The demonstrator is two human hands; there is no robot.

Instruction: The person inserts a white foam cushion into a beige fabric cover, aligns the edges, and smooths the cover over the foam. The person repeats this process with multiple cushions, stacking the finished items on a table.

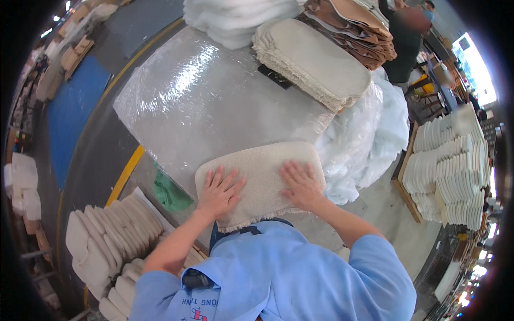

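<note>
A beige fabric cover point(261, 184) with rounded far corners and a frayed near edge lies at the front of the plastic-wrapped work surface point(214, 96), close to my body. On its left part rests my left hand point(220, 193), flat with the fingers spread. My right hand point(301, 184) lies likewise on the right part, fingers stretched out. Neither hand grips the cloth. Farther back, a stack of similar beige covers point(316, 61) with fringed edges sits on the surface, and a black flat object point(274, 76) pokes out beside it.
White fluffy wadding point(241, 18) and folded brown fabric point(353, 29) are piled at the back. Bagged pale wadding point(364, 134) bulges on the right. Stacked cushions stand at lower left point(115, 235) and on a right-hand pallet point(447, 160). A person point(404, 45) stands at the back right.
</note>
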